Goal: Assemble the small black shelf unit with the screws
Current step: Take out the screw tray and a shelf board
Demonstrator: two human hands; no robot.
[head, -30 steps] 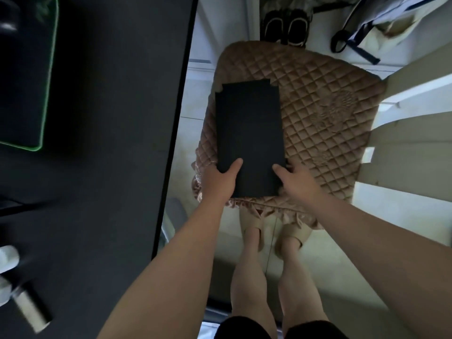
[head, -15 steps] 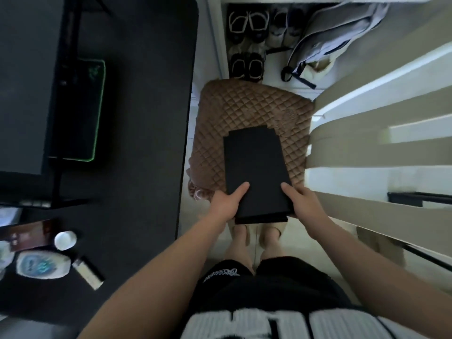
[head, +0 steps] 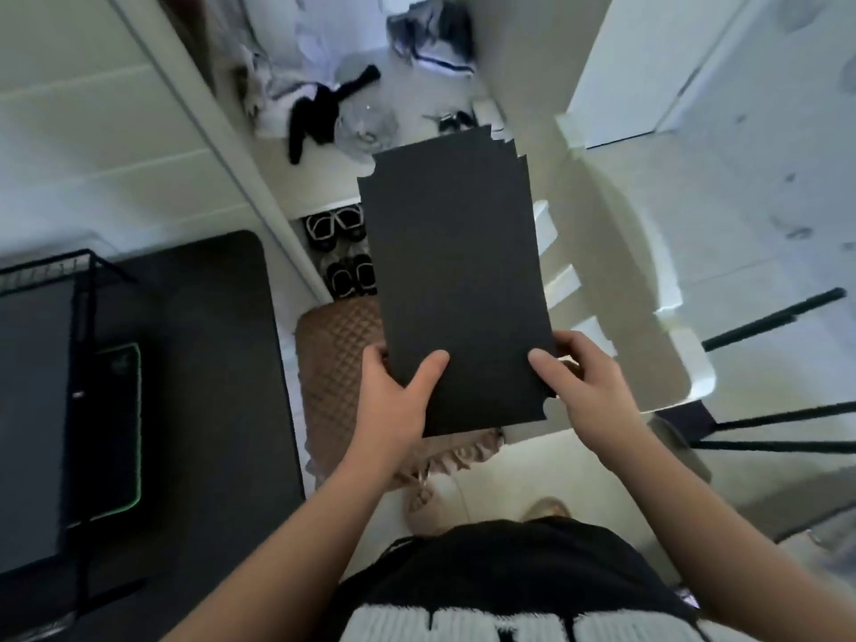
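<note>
A stack of flat black shelf panels [head: 456,280] with notched corners is held up in the air in front of me, tilted slightly right. My left hand [head: 393,400] grips its lower left edge with the thumb on top. My right hand [head: 583,386] grips the lower right edge, thumb on the panel face. Offset corners at the far end show several panels stacked together. No screws are visible.
A brown quilted cushion [head: 338,363] lies below the panels. A black desk [head: 194,363] with a green-edged mouse pad [head: 116,433] is at left. White slatted furniture [head: 648,317] and black rods [head: 778,428] stand at right. Shoes [head: 338,247] and clothes [head: 319,108] lie beyond.
Both hands have lifted the black panels off the quilted cushion and raised them up in front of me. The camera view has tilted upward toward the floor beyond.
</note>
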